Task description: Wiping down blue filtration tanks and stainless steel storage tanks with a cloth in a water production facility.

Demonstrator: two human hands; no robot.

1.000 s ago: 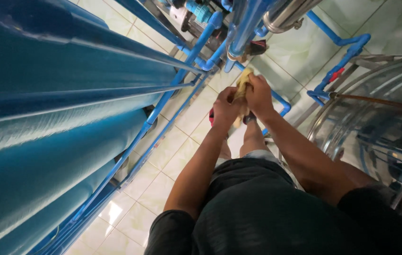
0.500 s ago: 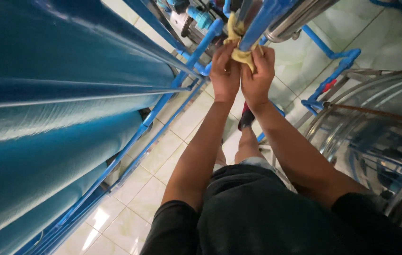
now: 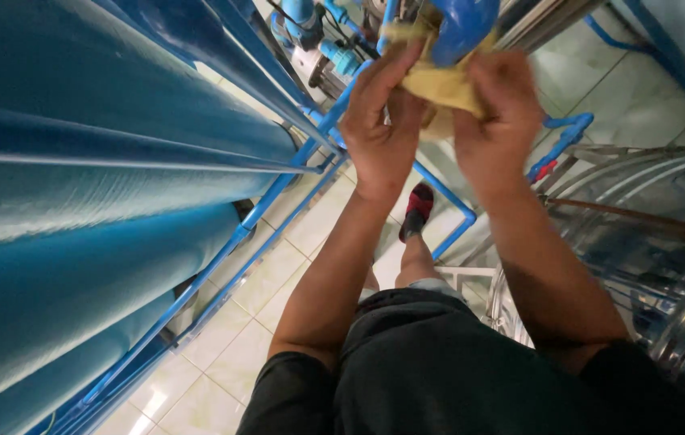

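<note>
head view: yellow cloth (image 3: 437, 84) between left hand (image 3: 380, 133) and right hand (image 3: 497, 121), both gripping it

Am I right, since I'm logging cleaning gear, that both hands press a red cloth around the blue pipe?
Not quite: the cloth is yellow, not red. The head view shows the left hand and right hand pressing it around the blue pipe.

— What am I looking at up there?
— I see a yellow cloth (image 3: 441, 82), crumpled and bunched, pressed against the underside of a blue pipe fitting (image 3: 461, 28) at the far top, slightly right of centre.
— And the fitting?
— Rounded, glossy blue, its lower part wrapped by the cloth.
</note>
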